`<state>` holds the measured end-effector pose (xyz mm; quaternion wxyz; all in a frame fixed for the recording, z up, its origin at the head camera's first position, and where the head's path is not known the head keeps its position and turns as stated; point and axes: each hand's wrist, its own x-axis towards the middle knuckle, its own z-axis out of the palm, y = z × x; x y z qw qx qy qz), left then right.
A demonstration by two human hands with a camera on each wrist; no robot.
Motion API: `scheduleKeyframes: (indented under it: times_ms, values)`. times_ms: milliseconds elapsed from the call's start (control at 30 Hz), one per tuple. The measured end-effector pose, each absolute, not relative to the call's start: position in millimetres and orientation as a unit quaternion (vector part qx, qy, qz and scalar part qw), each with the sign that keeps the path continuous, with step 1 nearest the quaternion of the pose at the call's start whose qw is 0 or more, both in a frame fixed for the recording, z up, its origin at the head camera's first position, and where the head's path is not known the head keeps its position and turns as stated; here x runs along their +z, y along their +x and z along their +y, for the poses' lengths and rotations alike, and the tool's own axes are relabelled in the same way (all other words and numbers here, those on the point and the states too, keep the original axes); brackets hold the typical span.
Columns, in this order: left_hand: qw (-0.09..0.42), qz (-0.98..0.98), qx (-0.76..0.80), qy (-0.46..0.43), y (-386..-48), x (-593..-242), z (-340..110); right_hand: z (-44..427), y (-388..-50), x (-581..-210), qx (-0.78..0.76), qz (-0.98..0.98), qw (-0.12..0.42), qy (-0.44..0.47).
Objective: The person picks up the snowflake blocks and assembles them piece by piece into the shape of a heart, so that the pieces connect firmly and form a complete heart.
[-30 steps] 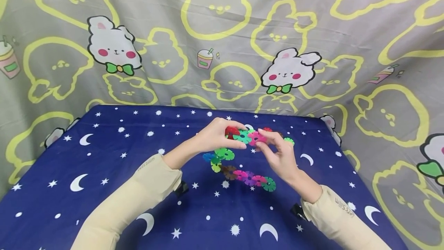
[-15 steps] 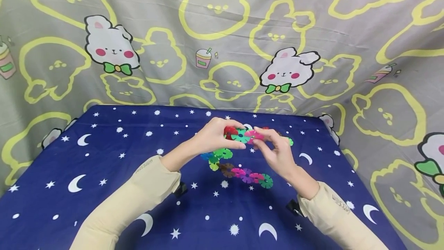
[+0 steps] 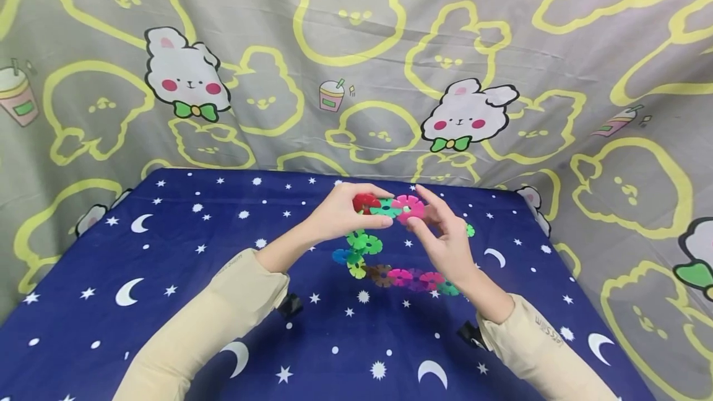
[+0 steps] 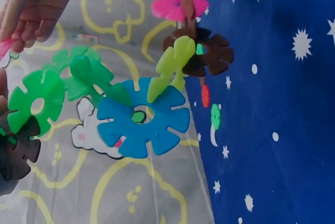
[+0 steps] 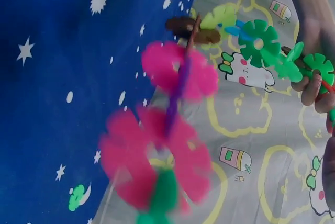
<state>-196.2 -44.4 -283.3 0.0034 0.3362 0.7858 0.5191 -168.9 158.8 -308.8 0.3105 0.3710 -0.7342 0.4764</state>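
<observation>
A chain of slotted, flower-shaped plastic discs hangs in the air over the table. At its upper end, my left hand (image 3: pixel 345 210) holds it by a red disc (image 3: pixel 366 203) and the teal disc (image 3: pixel 384 207) beside it. My right hand (image 3: pixel 447 240) is at the pink disc (image 3: pixel 409 209) joined to the teal one, thumb at its lower edge and index finger raised near its top. Below hang green discs (image 3: pixel 364 242), a blue disc (image 4: pixel 144 119), a yellow-green disc (image 3: pixel 356 268), brown discs (image 4: pixel 209 54) and further pink discs (image 5: pixel 180 72), with a purple disc (image 5: pixel 179 96) between them.
A loose green disc (image 3: pixel 470 229) lies on the table behind my right hand, and a red disc (image 4: pixel 205 96) shows near it in the left wrist view. The table wears a dark blue star-and-moon cloth (image 3: pixel 223 314). A grey patterned curtain (image 3: pixel 267 11) stands behind.
The pink disc at my right hand has risen slightly and turned to face the head camera more. The right index finger has lifted. The hanging chain has swung to the right.
</observation>
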Motion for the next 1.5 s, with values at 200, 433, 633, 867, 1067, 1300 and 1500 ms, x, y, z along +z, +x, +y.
scheduleKeyframes:
  times_ms: [200,433,633,867,1067,1300,1500]
  values:
    - [0.011,0.789,0.518,0.331,-195,-285,-47,157,-166,-311,0.546,-0.721,0.265,0.334]
    - [-0.03,0.785,0.512,0.348,-189,-274,-46,152,-165,-313,0.597,-0.698,0.24,0.314]
    - [-0.047,0.769,0.525,0.362,-189,-267,-40,146,-166,-315,0.607,-0.689,0.232,0.322]
    - [-0.09,0.768,0.522,0.359,-189,-271,-35,139,-166,-318,0.605,-0.691,0.226,0.325]
    - [-0.106,0.773,0.513,0.358,-189,-272,-33,143,-171,-322,0.596,-0.694,0.219,0.339]
    - [-0.111,0.791,0.503,0.332,-191,-273,-42,163,-186,-330,0.556,-0.734,0.203,0.332]
    - [-0.1,0.8,0.509,0.302,-192,-274,-57,205,-214,-343,0.468,-0.832,0.173,0.24]
